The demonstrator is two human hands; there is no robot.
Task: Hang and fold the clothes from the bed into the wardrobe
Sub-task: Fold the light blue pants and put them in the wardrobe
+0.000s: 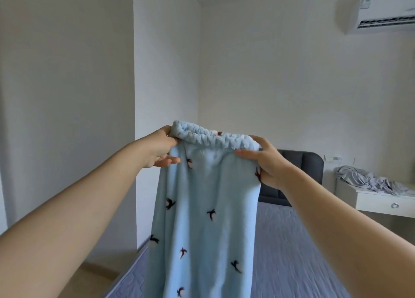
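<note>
**Blue fleece trousers held up by the waistband, ready for the first fold**

The pale blue fleece trousers (202, 208), dotted with small dark bird shapes, hang in the air above the bed (292, 241), front and centre. Their gathered elastic waistband (213, 138) is stretched roughly level between two raised hands. The left hand (160, 150) pinches the waistband's left end, with one finger lying straight along the cloth below it. The right hand (269, 165) pinches the right end, thumb across the front and fingers tucked behind. The legs drop out of the bottom of the view, so the hems cannot be seen.

The step in hand looks like squaring the garment before folding. To do it well, both pinches should sit right at the side seams so the legs hang parallel. A light shake would then let the thick pile fall straight. Bringing one end of the waistband across to meet the other would lay leg on leg — fleece is bulky and springy, so each fold wants pressing flat on the mattress.

Behind the trousers stand a dark padded headboard (301, 163) and, to the right, a white side table (381, 200) carrying a crumpled grey garment (368, 180), probably another piece to put away. An air conditioner (386, 10) is mounted high on the right wall. The wardrobe is not in view.
</note>
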